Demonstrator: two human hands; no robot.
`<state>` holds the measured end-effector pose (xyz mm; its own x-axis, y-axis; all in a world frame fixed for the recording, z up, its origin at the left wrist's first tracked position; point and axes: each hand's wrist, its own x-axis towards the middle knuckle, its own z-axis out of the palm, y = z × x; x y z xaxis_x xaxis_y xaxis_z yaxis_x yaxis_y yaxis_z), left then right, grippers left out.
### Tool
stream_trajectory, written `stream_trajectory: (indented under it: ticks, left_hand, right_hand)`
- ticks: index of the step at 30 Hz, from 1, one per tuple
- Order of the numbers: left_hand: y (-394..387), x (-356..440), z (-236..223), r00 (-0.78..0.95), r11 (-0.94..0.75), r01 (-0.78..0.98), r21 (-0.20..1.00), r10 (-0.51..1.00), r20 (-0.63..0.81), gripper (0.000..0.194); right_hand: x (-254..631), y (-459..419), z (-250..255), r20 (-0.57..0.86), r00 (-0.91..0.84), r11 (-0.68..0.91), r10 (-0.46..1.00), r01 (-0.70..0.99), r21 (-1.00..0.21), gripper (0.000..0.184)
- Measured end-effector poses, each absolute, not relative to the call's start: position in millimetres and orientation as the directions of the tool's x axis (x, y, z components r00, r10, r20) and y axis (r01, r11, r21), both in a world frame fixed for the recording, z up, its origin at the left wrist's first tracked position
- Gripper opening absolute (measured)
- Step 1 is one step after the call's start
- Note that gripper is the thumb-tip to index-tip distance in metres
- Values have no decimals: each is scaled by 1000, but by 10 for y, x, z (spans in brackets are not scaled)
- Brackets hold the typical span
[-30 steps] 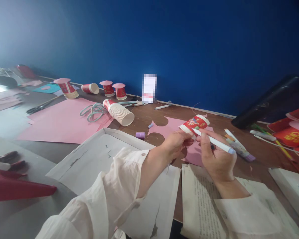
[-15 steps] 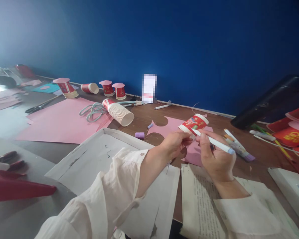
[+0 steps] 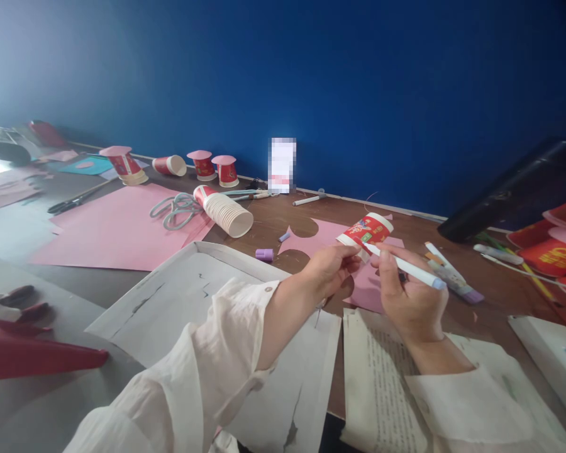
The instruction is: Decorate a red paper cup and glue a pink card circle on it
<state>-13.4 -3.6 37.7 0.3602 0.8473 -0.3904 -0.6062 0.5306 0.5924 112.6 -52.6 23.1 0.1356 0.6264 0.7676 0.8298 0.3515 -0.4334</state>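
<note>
A red paper cup (image 3: 372, 231) with coloured print lies on its side in the fingers of my left hand (image 3: 332, 267), which is closed on its near edge. My right hand (image 3: 412, 292) grips a white marker (image 3: 412, 268) like a pen. The marker's tip meets or nearly meets the cup's printed side; exact contact is hard to see. Below the cup lies pink paper (image 3: 327, 233) with round pieces cut out of it. A purple cap (image 3: 265, 255) rests on the brown table to the left of my hands.
A stack of paper cups (image 3: 229, 214) lies beside a coiled cord (image 3: 177, 211). Several red cups with pink discs (image 3: 202, 165) stand along the blue wall. A white box lid (image 3: 170, 302) is under my left arm; printed pages (image 3: 382, 377) lie near my right wrist. A black cylinder (image 3: 504, 195) leans right.
Both hands stay nearly in place. The marker's tip and the cup have shifted very slightly; the whole view has moved a few pixels.
</note>
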Motion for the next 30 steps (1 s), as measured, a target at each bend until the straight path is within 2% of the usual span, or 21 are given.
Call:
stream_trajectory:
  ticks: [9,15,20,30]
  left_hand:
    - [-40,-135,381,351,530,-632,566,846,-401,19]
    - [-14,-135,332,339,534,-607,588,844,-417,14]
    - [-16,-129,330,378,520,-632,575,854,-357,14]
    - [-38,-143,354,392,540,-646,540,841,-372,14]
  right_hand:
    - [1115,-526,234,765,139,346,629,831,-435,31]
    - [1106,-534,239,762,148,339,630,830,-442,31]
    - [1111,-531,239,775,132,354,618,833,-425,31]
    - [1116,-522,227,774,116,362,622,834,-416,30]
